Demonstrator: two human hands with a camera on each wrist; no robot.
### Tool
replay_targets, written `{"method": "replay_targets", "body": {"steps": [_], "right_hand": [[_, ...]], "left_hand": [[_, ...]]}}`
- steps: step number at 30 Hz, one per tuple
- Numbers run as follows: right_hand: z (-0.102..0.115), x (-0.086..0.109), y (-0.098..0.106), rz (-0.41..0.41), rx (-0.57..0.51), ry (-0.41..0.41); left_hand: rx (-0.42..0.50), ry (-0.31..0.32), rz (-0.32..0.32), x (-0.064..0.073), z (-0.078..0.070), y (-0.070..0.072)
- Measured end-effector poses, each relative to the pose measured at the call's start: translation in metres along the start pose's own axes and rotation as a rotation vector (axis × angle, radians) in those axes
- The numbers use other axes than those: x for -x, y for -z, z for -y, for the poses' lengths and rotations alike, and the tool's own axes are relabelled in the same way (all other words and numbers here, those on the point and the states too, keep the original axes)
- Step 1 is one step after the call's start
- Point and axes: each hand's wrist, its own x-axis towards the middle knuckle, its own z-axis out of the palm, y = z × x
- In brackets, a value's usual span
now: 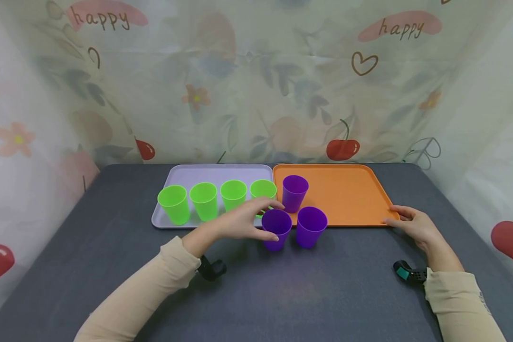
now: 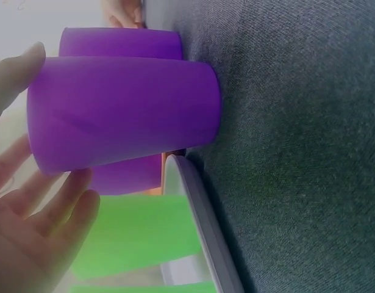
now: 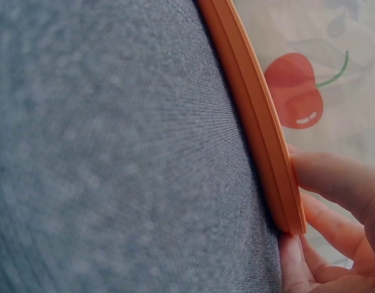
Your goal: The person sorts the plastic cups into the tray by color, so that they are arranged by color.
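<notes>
Around the rim of a purple cup [image 1: 275, 244], my left hand [image 1: 243, 221] spreads its thumb and fingers. The left wrist view shows this cup [image 2: 126, 110] upright, the thumb [image 2: 22, 67] beside its rim and the fingers at the other side; firm contact is not plain. A second purple cup [image 1: 311, 232] stands just right of it, and a third purple cup [image 1: 295, 194] stands behind, on the orange tray [image 1: 346, 194]. With my right hand [image 1: 416, 228] I pinch that tray's near right corner; the right wrist view shows thumb and fingers at its rim [image 3: 260, 122].
Left of the orange tray, against it, lies a lavender tray [image 1: 218, 172]. It bears a row of several green cups [image 1: 175, 209], the rightmost partly hidden by my left hand. A dark cloth covers the table [image 1: 282, 294]; a printed curtain [image 1: 248, 114] hangs behind.
</notes>
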Motion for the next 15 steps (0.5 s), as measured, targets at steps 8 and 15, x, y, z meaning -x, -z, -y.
{"method": "replay_targets", "body": {"steps": [8, 15], "right_hand": [[0.0003, 0.0007, 0.0001, 0.004, 0.0, 0.001], [0.0003, 0.0011, 0.0004, 0.005, 0.002, 0.003]], "left_hand": [[-0.007, -0.004, -0.017, -0.0014, 0.001, -0.0025], [-0.008, 0.001, -0.01, -0.0024, 0.0, -0.002]]}}
